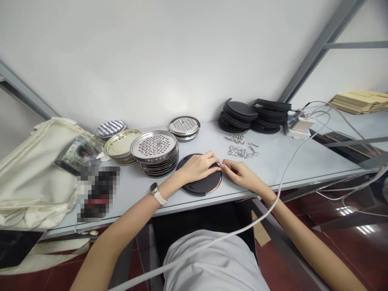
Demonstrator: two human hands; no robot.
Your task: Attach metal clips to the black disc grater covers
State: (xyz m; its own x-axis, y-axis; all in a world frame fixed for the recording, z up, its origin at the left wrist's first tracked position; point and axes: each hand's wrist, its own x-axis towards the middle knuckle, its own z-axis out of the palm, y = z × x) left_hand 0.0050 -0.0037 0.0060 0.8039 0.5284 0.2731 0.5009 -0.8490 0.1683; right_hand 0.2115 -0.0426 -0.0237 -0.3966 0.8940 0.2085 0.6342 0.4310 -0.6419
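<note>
A round black disc (pixel 197 184) with a shiny metal rim lies flat near the table's front edge. My left hand (pixel 198 166) rests on top of it, fingers curled and pressing down at its right edge. My right hand (pixel 239 171) meets it there, fingers pinched on a small metal piece (pixel 226 165) too small to name. Just behind the hands lies a loose heap of small metal clips (pixel 240 147).
A stack of perforated steel discs (pixel 155 151) stands left of the hands, with gold lids (pixel 121 144) and further steel discs (pixel 184 127) behind. Stacks of black discs (pixel 253 115) sit at the back right beside a power adapter (pixel 300 124). A cream bag (pixel 33 169) fills the left.
</note>
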